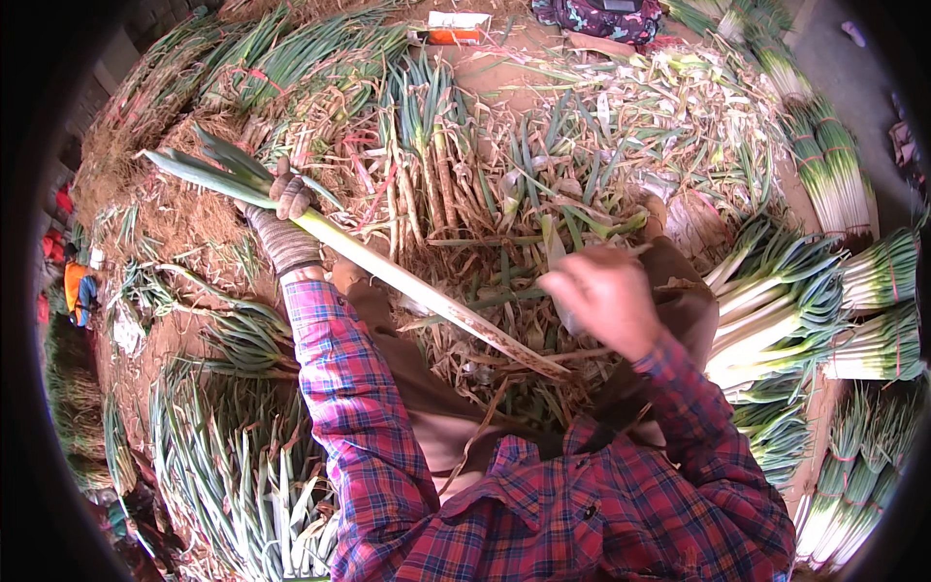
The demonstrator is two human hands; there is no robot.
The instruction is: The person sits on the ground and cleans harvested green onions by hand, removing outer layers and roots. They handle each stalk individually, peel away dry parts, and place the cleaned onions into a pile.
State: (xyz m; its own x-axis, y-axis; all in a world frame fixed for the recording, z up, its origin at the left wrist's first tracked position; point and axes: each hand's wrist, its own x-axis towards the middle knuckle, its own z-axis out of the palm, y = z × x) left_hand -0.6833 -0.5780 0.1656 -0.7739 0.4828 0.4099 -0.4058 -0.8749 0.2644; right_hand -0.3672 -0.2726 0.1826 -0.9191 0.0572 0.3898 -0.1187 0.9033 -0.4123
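My left hand (291,195), in a worn knit glove, is closed around a long green onion (407,280) just below its green leaves. The stalk slants down to the right, its white part partly brown-streaked, with the root end (566,375) over my lap. My bare right hand (600,295) is blurred, above and to the right of the root end, not touching the stalk; its fingers are curled and I cannot tell if anything is between them. Beyond both hands several untrimmed green onions (436,167) lie among peeled dry leaves.
Whole green onions are heaped at the lower left (225,465) and upper left (291,58). Peeled ones (764,313) are piled on the right beside tied bundles (880,342). Leaf scraps (654,124) cover the ground ahead, near a patterned cloth bag (604,18). A person (78,291) is far left.
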